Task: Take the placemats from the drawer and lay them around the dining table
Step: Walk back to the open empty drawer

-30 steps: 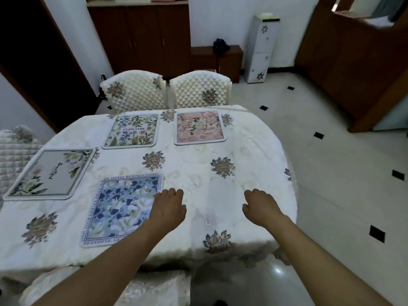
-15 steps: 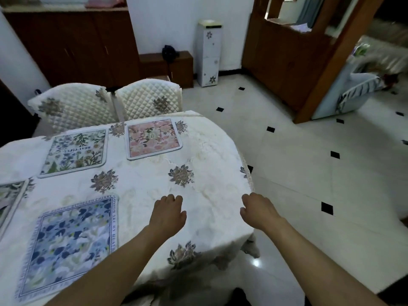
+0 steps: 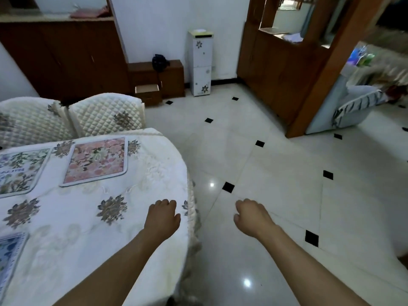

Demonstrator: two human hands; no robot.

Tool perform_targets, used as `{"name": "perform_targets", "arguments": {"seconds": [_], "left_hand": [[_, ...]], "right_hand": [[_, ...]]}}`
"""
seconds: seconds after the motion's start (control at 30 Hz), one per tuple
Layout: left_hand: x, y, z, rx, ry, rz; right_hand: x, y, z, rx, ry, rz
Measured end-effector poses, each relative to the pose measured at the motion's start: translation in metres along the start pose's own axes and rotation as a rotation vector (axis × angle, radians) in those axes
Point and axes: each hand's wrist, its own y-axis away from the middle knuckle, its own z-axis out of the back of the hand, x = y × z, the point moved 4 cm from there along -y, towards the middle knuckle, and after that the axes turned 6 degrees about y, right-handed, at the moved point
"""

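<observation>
Three floral placemats lie on the dining table (image 3: pixel 141 195) under its cream cloth: a pink one (image 3: pixel 96 161) at the far side, a green one (image 3: pixel 18 171) to its left, and a blue one (image 3: pixel 10 259) cut off at the left edge. My left hand (image 3: pixel 162 216) hovers over the table's right edge, fingers loosely curled, holding nothing. My right hand (image 3: pixel 251 214) hangs over the floor beyond the table, also loosely curled and empty. An open drawer (image 3: pixel 147 88) juts from the low wooden cabinet at the back wall.
Two quilted chairs (image 3: pixel 106 113) stand behind the table. A tall white cabinet (image 3: pixel 200 62) stands against the back wall, a wooden partition (image 3: pixel 284 71) to the right, and an armchair (image 3: pixel 351 104) beyond it. White tiled floor (image 3: pixel 287 184) spreads to the right.
The view has swung right, sliding the table and mats leftward and bringing the floor and drawer into view. My right hand went from above the table to over the floor. Both hands stay empty.
</observation>
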Motion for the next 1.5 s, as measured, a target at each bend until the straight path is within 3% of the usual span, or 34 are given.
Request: {"name": "perform_targets", "arguments": {"seconds": [0.2,0.5,0.97,1.17,1.5], "left_hand": [[-0.064,-0.071,0.020,-0.057,-0.007,0.048],[-0.079,-0.186,0.020,-0.079,-0.052,0.080],[-0.145,-0.449,0.040,-0.016,-0.084,0.005],[-0.137,-0.560,0.057,-0.051,-0.108,0.104],[-0.086,-0.690,0.096,-0.123,-0.020,0.463]], "right_hand": [[-0.101,-0.064,0.044,-0.073,0.051,0.037],[-0.156,-0.170,0.058,-0.030,0.046,0.113],[-0.270,-0.370,0.136,-0.095,0.045,0.011],[-0.289,-0.515,0.157,-0.118,0.036,0.127],[-0.259,-0.773,0.195,-0.038,0.110,0.430]]}}
